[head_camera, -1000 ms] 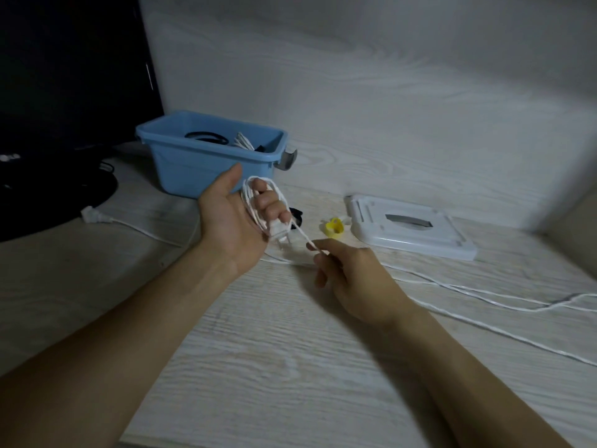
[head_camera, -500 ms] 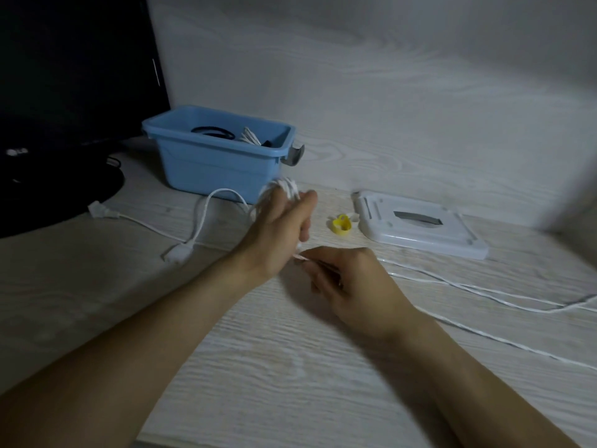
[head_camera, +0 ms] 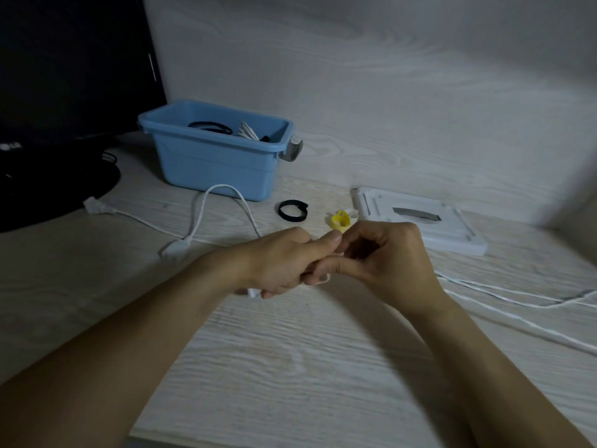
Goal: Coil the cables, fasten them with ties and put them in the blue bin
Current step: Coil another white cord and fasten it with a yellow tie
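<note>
Head view: left hand (head_camera: 281, 263) curled round a white cable (head_camera: 517, 299), a white bit poking out below the palm; right hand (head_camera: 391, 263) pressed against its fingertips, fingers bent, pinching at the same cable. Loose strands trailing away to the right of the right hand across the table (head_camera: 290, 367). Beyond the left hand, blue bin (head_camera: 216, 163) with coiled cables inside; black tie (head_camera: 292, 211) and yellow tie (head_camera: 340, 219) just past the knuckles; white lid (head_camera: 420, 227) beyond the right hand.
</note>
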`<state>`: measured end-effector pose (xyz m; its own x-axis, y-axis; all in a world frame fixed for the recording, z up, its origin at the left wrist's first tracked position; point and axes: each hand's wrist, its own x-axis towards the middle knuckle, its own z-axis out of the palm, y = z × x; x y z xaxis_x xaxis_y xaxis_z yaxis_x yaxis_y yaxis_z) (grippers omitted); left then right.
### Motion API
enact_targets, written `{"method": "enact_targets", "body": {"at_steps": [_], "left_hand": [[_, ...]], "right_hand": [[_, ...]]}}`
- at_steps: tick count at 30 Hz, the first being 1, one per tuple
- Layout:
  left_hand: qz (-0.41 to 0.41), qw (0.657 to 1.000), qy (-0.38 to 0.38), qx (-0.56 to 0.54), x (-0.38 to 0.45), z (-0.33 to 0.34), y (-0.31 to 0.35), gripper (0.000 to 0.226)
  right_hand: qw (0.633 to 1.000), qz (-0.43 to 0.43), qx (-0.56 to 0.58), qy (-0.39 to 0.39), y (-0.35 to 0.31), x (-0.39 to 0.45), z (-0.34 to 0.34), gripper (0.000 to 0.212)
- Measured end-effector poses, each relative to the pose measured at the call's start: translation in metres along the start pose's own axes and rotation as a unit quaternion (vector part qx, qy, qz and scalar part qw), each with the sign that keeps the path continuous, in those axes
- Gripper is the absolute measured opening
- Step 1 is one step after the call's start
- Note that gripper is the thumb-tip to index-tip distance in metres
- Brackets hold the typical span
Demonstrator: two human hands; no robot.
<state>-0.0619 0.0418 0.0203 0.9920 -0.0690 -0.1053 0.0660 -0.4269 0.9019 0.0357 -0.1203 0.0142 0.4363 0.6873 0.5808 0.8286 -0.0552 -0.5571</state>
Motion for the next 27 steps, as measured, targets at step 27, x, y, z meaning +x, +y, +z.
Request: {"method": "enact_targets", "body": {"at_steps": [27], "left_hand": [[0.126, 0.727, 0.286, -0.611, 0.005, -0.037, 0.001, 0.048]], "right_hand": [[0.976, 0.066, -0.115, -0.172, 0.017, -0.008, 0.010, 0.025]]}}
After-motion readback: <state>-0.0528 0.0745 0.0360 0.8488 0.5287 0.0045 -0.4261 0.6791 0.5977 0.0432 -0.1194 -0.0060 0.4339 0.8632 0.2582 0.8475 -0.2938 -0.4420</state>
